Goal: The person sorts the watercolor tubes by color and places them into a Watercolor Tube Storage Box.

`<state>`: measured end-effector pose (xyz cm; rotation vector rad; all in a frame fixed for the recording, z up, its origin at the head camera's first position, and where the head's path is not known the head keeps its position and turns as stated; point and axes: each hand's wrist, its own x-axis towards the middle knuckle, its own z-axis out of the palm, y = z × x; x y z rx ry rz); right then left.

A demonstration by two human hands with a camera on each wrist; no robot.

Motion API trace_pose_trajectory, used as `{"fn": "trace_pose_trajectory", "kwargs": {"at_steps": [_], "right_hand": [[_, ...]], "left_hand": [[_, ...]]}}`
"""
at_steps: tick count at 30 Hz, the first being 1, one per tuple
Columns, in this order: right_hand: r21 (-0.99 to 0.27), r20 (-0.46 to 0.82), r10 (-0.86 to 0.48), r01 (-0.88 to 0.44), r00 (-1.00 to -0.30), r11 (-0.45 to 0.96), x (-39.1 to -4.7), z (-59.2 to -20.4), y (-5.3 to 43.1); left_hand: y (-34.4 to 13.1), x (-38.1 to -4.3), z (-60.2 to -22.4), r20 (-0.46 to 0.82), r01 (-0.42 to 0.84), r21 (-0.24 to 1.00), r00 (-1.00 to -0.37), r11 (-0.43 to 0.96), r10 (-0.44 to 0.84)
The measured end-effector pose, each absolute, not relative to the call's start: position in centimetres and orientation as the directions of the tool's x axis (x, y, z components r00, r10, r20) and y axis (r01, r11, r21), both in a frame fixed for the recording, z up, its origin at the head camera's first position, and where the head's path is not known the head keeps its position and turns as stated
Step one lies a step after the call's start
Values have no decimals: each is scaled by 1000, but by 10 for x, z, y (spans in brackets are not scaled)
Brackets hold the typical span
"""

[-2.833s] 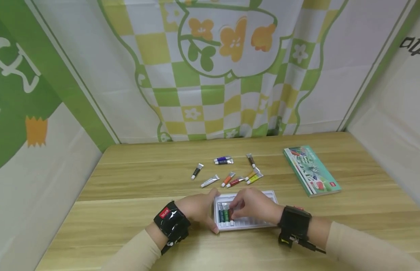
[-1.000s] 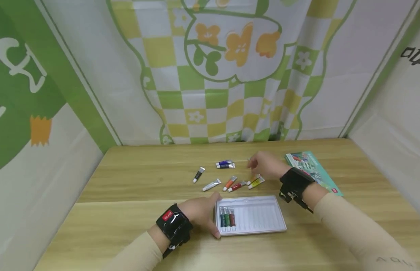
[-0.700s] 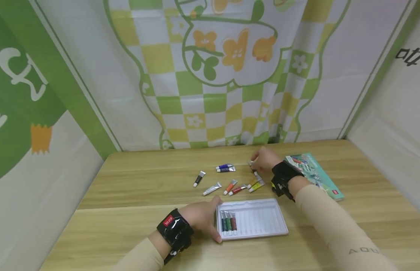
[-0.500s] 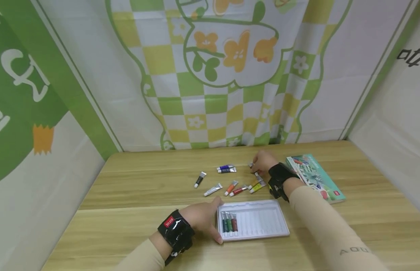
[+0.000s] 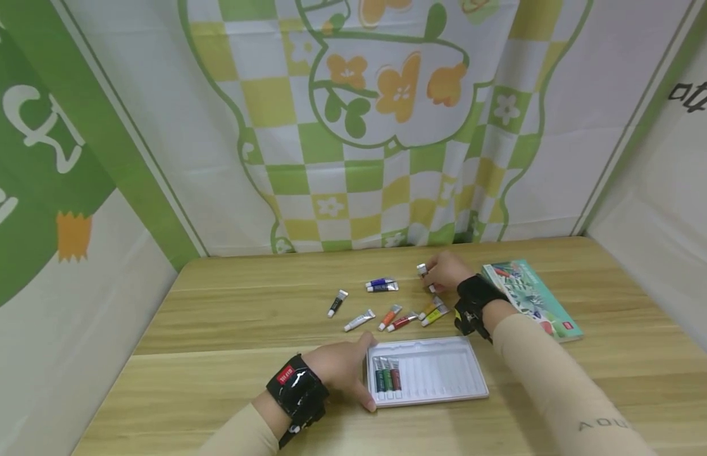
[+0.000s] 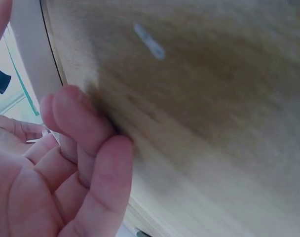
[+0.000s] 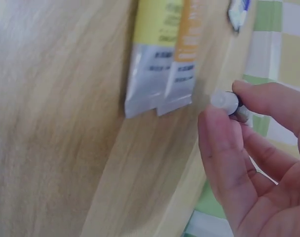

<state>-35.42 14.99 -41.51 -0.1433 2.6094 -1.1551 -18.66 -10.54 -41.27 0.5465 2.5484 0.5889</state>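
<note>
My right hand (image 5: 446, 271) pinches a small dark brown paint tube (image 5: 422, 270), its silver crimped end and white cap (image 7: 222, 100) showing past the fingertips; most of its body is hidden. My left hand (image 5: 343, 370) holds the left end of a white plastic tray (image 5: 444, 370), thumb at the near corner and forefinger at the far one. In the left wrist view, the other fingers (image 6: 86, 123) are bent beside the tray's edge. Dark green, green and reddish-brown tubes (image 5: 395, 375) lie side by side in the tray's leftmost slots.
Beyond the tray lie white (image 5: 359, 320), orange (image 5: 390, 318), red (image 5: 402, 322), yellow (image 5: 435, 315) and ochre tubes (image 5: 430, 308). Farther back are a black tube (image 5: 338, 303) and two blue-purple tubes (image 5: 381, 284). A teal illustrated box (image 5: 532, 297) is at right, a patterned curtain (image 5: 387, 190) behind.
My right hand has moved from the tray to the far tubes, leaving the reddish-brown tube in its slot, and has picked up the brown tube. My left hand stays at the tray.
</note>
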Motion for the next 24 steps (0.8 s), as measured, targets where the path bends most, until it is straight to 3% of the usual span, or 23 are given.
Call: {"fn": "trace_pose_trajectory", "kwargs": {"at_steps": [16, 24], "right_hand": [[-912, -344, -276, 250, -898, 325, -327, -414, 149], [-947, -322, -421, 278, -848, 163, -306, -417, 148]], "left_hand": [[-105, -187, -412, -357, 262, 490, -810, 832, 465], [-105, -188, -412, -357, 264, 499, -805, 825, 474]]}}
